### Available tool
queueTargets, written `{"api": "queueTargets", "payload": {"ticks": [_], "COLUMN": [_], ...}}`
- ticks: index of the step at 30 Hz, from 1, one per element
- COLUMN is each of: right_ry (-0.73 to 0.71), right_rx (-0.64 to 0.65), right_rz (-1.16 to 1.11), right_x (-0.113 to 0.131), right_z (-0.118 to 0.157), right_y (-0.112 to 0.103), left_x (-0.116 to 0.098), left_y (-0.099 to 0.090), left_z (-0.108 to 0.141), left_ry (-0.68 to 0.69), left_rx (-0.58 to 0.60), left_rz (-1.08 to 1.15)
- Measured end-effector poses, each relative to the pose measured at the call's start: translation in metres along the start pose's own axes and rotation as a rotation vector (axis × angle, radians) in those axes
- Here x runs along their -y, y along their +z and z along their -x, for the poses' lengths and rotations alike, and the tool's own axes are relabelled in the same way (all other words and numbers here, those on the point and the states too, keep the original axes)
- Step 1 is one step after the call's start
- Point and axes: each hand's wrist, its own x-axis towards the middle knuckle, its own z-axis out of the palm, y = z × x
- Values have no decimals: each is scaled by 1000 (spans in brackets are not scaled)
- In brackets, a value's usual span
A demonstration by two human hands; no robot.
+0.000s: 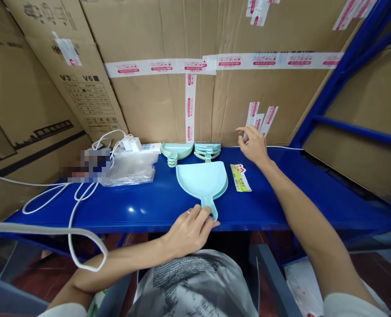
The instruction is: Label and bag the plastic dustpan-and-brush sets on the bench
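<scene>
My left hand (190, 231) is closed around the handle of a light blue mini dustpan (200, 178) at the table's front edge. Another light blue pan (225, 190) shows from beneath it along the right side. Over the back of the table, my right hand (253, 143) is raised before the cardboard, its fingers loosely bent and apart, with nothing visible in them. A yellow-green and white printed label card (240, 178) lies between the dustpan and my right forearm. Two stacks of small dustpans, a left stack (177, 150) and a right stack (207, 151), sit against the back.
Clear plastic bags (131, 169) lie on the blue table (258, 215) to the left, beside a white charger (132, 143). White cables (70, 215) loop over the left front edge. Cardboard (155, 105) walls the back, and a blue metal frame (334, 88) stands at right.
</scene>
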Motion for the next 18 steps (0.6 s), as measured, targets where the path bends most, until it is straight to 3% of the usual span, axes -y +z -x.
{"api": "queueTargets", "payload": {"ticks": [6,12,15,18], "right_ry": [-16,-10,86,280], "right_rx": [20,53,229,600], "right_rz": [7,38,126,238], "right_x": [0,1,-3,-2], "right_z": [1,-2,-4,-3], "right_y": [3,3,-1,-5], "left_x": [0,9,18,24], "left_y": [17,8,-11,-37], "left_z": [-12,-17,-11,13], "left_ry": [-129,-241,-312,-328], "left_rx": [12,-72,-139,-139], "left_rz": [111,191,176,101]}}
